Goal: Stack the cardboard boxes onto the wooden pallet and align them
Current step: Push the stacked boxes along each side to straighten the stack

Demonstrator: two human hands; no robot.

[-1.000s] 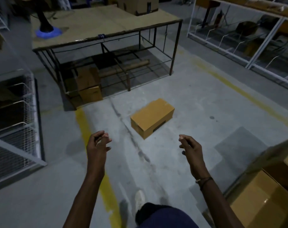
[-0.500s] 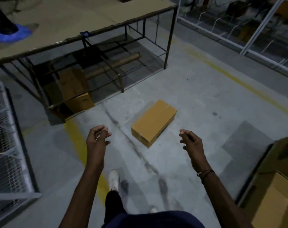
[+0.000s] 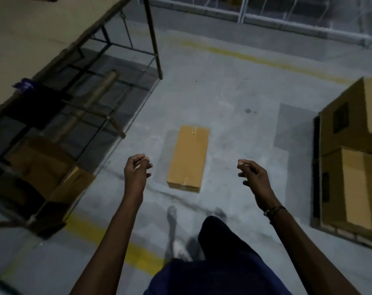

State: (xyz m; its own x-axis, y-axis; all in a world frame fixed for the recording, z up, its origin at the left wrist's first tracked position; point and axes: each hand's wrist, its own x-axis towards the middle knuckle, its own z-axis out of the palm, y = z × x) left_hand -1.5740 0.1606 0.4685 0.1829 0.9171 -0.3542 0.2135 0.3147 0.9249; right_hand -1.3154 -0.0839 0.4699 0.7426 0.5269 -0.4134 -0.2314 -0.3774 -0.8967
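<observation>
Since the earlier frames, the person has closed in on the cardboard box [image 3: 188,159]; it now lies lengthwise straight ahead rather than skewed, and the stacked boxes [image 3: 351,165] have come further into view.

Head view: the left hand [image 3: 136,174] and right hand [image 3: 252,177] are both raised with fingers loosely curled, holding nothing. The cardboard box rests flat on the floor [image 3: 234,92], between the two hands and just ahead of them, touching neither. The stacked boxes sit well to the right of the right hand, on a wooden pallet [image 3: 351,236] whose edge shows beneath them.

Handling judgement: the box appears taped shut, rigid and smooth-sided; its weight cannot be read. A two-handed hold on the long sides, low toward the bottom edges, is likely to resist slipping.

Obscured: the stack is cut off at the right frame edge, so its height and free space are unknown. Light is dim and the image blurred. Items under the surface [image 3: 32,28] to the left of the left hand are indistinct. The person's leg hides the floor nearest them.
</observation>
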